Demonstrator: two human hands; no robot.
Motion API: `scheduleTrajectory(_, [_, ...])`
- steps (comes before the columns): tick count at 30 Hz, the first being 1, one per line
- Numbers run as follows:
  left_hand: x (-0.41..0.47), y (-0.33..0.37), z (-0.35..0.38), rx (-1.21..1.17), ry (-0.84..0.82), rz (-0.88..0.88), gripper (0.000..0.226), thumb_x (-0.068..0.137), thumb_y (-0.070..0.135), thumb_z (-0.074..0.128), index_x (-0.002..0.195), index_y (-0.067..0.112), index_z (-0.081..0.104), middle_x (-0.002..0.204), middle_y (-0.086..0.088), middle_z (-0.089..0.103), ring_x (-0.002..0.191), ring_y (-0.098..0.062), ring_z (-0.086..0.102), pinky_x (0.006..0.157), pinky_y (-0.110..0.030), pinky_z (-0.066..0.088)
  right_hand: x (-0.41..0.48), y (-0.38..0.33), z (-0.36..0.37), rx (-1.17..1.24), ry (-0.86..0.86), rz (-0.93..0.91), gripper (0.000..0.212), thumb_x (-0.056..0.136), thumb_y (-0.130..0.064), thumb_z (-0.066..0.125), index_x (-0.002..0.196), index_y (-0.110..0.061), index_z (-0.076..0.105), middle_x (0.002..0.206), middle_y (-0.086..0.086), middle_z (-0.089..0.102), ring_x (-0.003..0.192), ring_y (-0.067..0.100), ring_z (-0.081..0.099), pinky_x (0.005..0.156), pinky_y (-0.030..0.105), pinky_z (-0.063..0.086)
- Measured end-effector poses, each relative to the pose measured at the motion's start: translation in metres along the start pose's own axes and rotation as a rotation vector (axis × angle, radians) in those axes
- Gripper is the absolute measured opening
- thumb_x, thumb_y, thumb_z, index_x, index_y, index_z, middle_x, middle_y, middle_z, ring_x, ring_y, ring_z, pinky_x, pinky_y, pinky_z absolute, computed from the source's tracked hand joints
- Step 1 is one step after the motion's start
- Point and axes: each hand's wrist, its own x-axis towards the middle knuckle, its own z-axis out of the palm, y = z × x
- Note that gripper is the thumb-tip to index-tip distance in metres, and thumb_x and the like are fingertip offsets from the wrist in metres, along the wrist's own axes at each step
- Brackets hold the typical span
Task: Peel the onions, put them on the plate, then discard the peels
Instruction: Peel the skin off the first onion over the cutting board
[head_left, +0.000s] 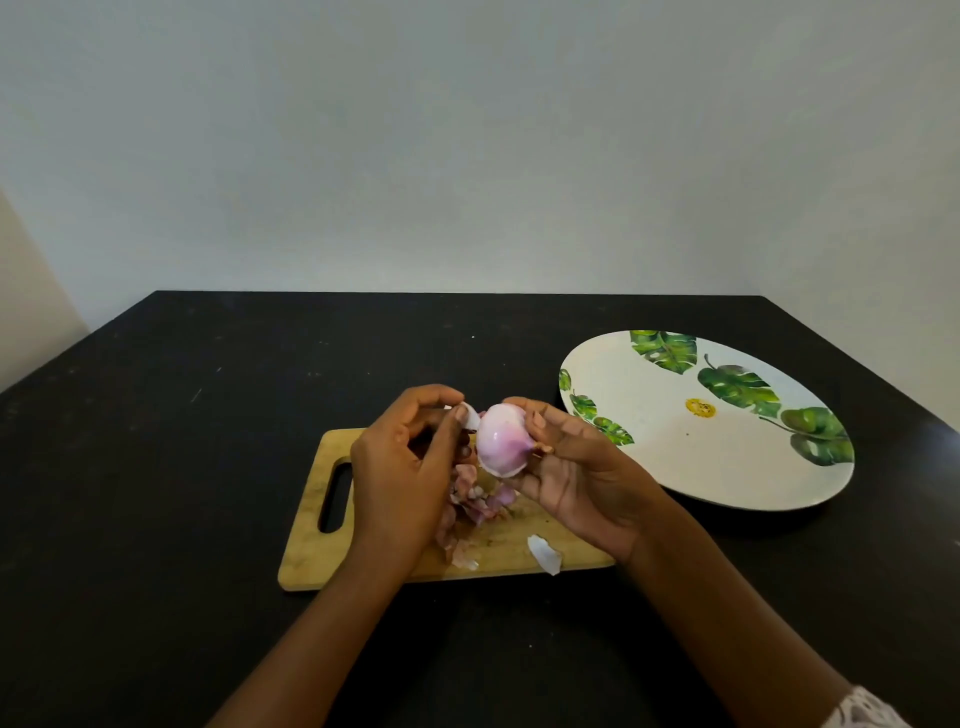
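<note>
Onion held above the board, one peel pinched beside it.

The right hand grips the onion, pink and mostly bare, above the board that lies mid-worktop, nearer the front edge. The left hand pinches a pale peel just beside the onion's upper left. Loose peels lie on the board under the hands, with a white scrap at its front right corner. The plate sits near the worktop's right edge.
</note>
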Motion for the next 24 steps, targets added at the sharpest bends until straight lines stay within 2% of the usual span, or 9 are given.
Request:
scheduleTrajectory(3, [0.002, -0.003, -0.003, -0.012, 0.038, -0.079, 0.016, 0.086, 0.006, 0.063, 0.094, 0.02, 0.064, 0.082, 0.011, 0.067, 0.076, -0.001, 0.065, 0.066, -0.012, 0.052, -0.002, -0.002, -0.002, 0.116, -0.04, -0.046, 0.064, 0.032, -0.027, 0.099, 0.089, -0.009, 0.078, 0.1, 0.014, 0.072, 0.089, 0.026, 0.071, 0.076, 0.037, 0.059])
scheduleTrajectory(6, [0.005, -0.004, -0.008, 0.005, 0.078, -0.101, 0.015, 0.086, 0.008, 0.063, 0.093, 0.022, 0.064, 0.081, 0.012, 0.066, 0.076, 0.002, 0.064, 0.065, -0.008, 0.049, -0.003, -0.006, -0.002, 0.181, -0.05, -0.062, 0.063, 0.031, -0.024, 0.099, 0.089, -0.009, 0.078, 0.103, 0.014, 0.072, 0.093, 0.027, 0.071, 0.083, 0.039, 0.056])
scheduleTrajectory(10, [0.0, -0.001, -0.003, 0.028, 0.031, -0.046, 0.015, 0.086, 0.008, 0.063, 0.095, 0.019, 0.068, 0.085, 0.014, 0.067, 0.076, 0.0, 0.065, 0.067, -0.011, 0.051, 0.0, -0.003, -0.004, 0.188, -0.003, -0.039, 0.063, 0.031, -0.024, 0.099, 0.089, -0.008, 0.078, 0.105, 0.017, 0.071, 0.091, 0.029, 0.071, 0.076, 0.038, 0.06])
scheduleTrajectory(14, [-0.002, -0.002, -0.002, 0.053, 0.002, -0.003, 0.016, 0.086, 0.006, 0.063, 0.096, 0.018, 0.068, 0.086, 0.017, 0.065, 0.083, 0.005, 0.063, 0.068, -0.004, 0.046, 0.002, -0.002, -0.005, 0.192, 0.079, 0.026, 0.08, 0.036, -0.027, 0.098, 0.107, -0.005, 0.068, 0.118, 0.023, 0.064, 0.094, 0.033, 0.069, 0.076, 0.042, 0.059])
scheduleTrajectory(15, [-0.002, -0.003, -0.002, 0.054, -0.007, -0.003, 0.016, 0.086, 0.007, 0.063, 0.096, 0.018, 0.068, 0.086, 0.017, 0.066, 0.084, 0.006, 0.063, 0.069, -0.004, 0.045, 0.001, -0.003, -0.004, 0.191, 0.093, 0.039, 0.077, 0.042, -0.026, 0.096, 0.11, -0.005, 0.064, 0.121, 0.024, 0.062, 0.094, 0.033, 0.068, 0.075, 0.041, 0.06])
scheduleTrajectory(17, [-0.003, -0.004, -0.001, 0.063, -0.033, -0.018, 0.018, 0.086, 0.008, 0.063, 0.097, 0.021, 0.068, 0.088, 0.016, 0.066, 0.087, 0.005, 0.062, 0.07, -0.004, 0.046, -0.001, -0.004, -0.002, 0.176, 0.133, 0.047, 0.054, 0.063, -0.024, 0.08, 0.11, -0.006, 0.06, 0.125, 0.024, 0.058, 0.094, 0.032, 0.066, 0.07, 0.037, 0.06])
scheduleTrajectory(19, [-0.004, -0.004, 0.0, 0.082, -0.067, -0.036, 0.021, 0.087, 0.011, 0.063, 0.097, 0.029, 0.066, 0.089, 0.02, 0.065, 0.088, 0.007, 0.061, 0.072, -0.004, 0.046, -0.002, -0.005, 0.0, 0.152, 0.157, 0.046, 0.04, 0.071, -0.022, 0.064, 0.108, -0.008, 0.06, 0.124, 0.021, 0.058, 0.095, 0.03, 0.064, 0.07, 0.036, 0.059])
scheduleTrajectory(22, [-0.005, -0.005, 0.0, 0.116, -0.115, -0.046, 0.027, 0.086, 0.014, 0.062, 0.094, 0.04, 0.062, 0.088, 0.025, 0.064, 0.087, 0.006, 0.062, 0.072, -0.006, 0.047, 0.0, -0.003, -0.001, 0.099, 0.19, 0.035, 0.038, 0.073, -0.023, 0.061, 0.108, -0.009, 0.063, 0.119, 0.019, 0.061, 0.097, 0.03, 0.064, 0.076, 0.037, 0.058])
scheduleTrajectory(24, [-0.005, -0.006, 0.0, 0.146, -0.12, -0.04, 0.026, 0.086, 0.016, 0.063, 0.095, 0.04, 0.063, 0.088, 0.021, 0.066, 0.083, 0.004, 0.064, 0.073, -0.009, 0.049, 0.002, -0.002, 0.0, 0.048, 0.208, 0.034, 0.039, 0.077, -0.025, 0.06, 0.111, -0.007, 0.062, 0.118, 0.019, 0.062, 0.096, 0.029, 0.065, 0.077, 0.037, 0.058])
